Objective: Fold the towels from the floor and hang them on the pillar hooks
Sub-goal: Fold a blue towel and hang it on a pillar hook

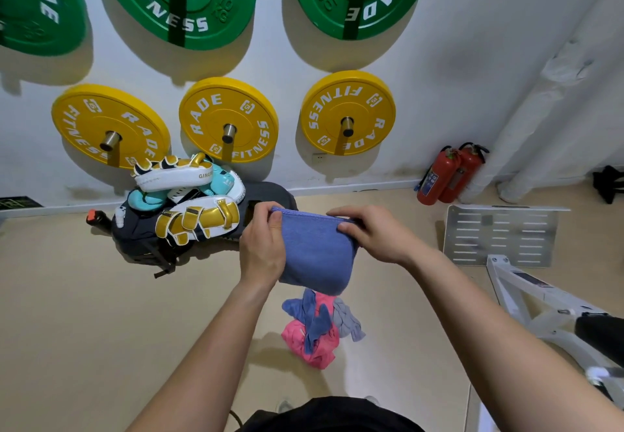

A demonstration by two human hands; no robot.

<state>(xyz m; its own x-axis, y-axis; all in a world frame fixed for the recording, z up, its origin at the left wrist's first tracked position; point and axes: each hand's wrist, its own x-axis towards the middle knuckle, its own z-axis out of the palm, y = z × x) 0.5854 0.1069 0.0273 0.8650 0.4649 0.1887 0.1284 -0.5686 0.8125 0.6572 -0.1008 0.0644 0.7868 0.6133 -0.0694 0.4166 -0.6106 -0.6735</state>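
Big white wall (472, 43) hung with green and yellow weight plates, beige floor (84, 313) below. Down there sits the heap of unfolded towels (317, 327), pink, blue and grey, waiting. Above it, in mid-air, the blue towel (314, 252) is already doubled over. The left hand (261, 246) pinches one top corner, the right hand (371, 232) the other. Folding's in hand, I'd say; next comes another fold or the walk to a hook, none in view.

Left hand (261, 246) and right hand (374, 232) pinching folded blue towel (315, 252), towel pile (317, 327) below
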